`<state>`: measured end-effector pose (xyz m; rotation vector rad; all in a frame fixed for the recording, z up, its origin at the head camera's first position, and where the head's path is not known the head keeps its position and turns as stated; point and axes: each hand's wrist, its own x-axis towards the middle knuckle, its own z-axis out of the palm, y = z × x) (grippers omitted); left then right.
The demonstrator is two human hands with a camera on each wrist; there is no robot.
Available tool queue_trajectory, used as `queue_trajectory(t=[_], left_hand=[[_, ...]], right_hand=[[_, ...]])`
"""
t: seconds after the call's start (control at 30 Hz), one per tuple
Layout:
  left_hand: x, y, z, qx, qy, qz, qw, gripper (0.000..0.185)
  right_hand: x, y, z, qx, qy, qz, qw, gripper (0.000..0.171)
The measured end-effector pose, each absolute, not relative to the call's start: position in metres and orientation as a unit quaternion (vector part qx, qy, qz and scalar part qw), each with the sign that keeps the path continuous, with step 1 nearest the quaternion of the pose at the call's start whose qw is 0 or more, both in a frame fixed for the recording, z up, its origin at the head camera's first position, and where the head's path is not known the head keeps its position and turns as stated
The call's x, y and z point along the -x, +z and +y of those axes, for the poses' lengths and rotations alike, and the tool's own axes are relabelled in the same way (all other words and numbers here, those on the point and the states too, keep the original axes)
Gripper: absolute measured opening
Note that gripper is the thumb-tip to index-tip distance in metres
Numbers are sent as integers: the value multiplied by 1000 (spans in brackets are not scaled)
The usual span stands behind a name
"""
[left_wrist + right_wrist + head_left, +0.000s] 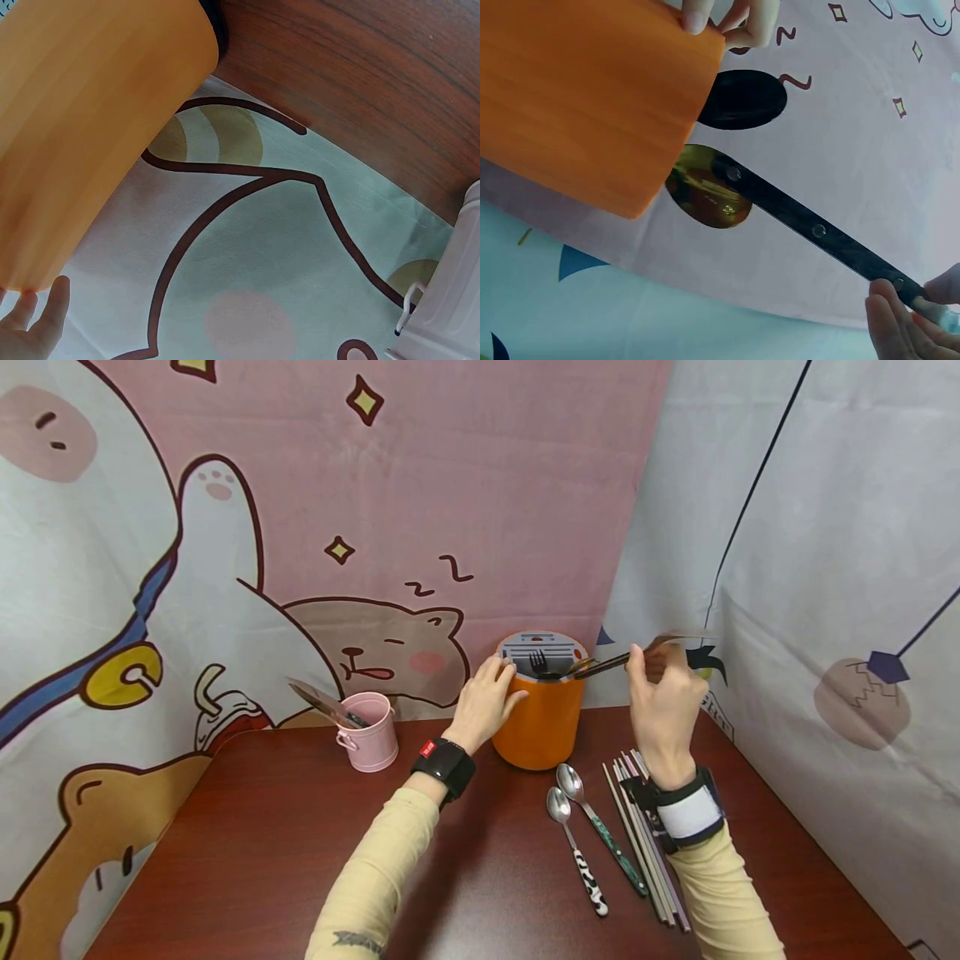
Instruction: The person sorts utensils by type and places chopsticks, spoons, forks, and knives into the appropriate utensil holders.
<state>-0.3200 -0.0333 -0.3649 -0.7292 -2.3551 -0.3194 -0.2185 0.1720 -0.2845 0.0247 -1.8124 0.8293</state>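
Near the table's front edge the right hand (663, 697) pinches a black-handled gold spoon (709, 187), bowl pointing left over the orange holder (542, 710), which the left hand (483, 702) grips at the rim.

The gold spoon (583, 667) has a long black riveted handle and is pinched at the handle's far end, its bowl reaching left over the rim of the orange holder (542, 714). That holder (a round tub with a grey slotted top) stands upright, gripped at its upper left rim.
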Motion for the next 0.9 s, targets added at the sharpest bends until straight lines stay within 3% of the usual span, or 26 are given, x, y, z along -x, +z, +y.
queue_trajectory(t=[0.43, 0.9], left_hand=[[322, -367, -33, 278, -119, -897, 324, 44], [322, -367, -32, 273, -108, -896, 334, 44]], right_hand=[[244, -303, 168, -20, 348, -764, 543, 22], [272, -328, 156, -54, 331, -795, 506, 21]])
